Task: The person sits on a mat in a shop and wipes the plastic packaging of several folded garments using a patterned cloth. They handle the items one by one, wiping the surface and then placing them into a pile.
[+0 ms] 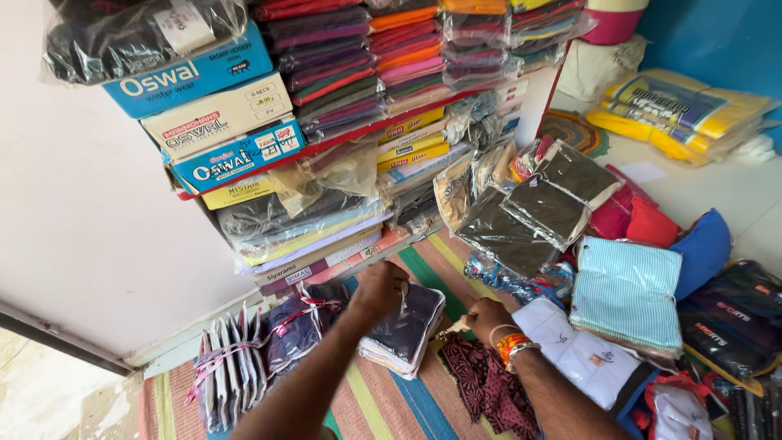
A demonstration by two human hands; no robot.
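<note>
Left hand (379, 289) clenched on top edge of dark packaged garment stack (405, 328), steadying it upright on striped mat (383, 403); right hand (487, 318), just right of stack, closed around something small, unidentifiable.

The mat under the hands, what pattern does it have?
The mat is striped in pink, green, blue and yellow, as the head view shows.

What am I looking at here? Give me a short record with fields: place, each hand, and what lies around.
place: cloth shop floor with a striped mat beside stacked shelves
left hand: left hand closed on the top of a plastic-wrapped dark garment bundle
right hand: right hand, bangles at the wrist, fingers curled; what it grips is unclear
near the hands: tied packet bundle, patterned maroon cloth, light blue striped pack
</note>
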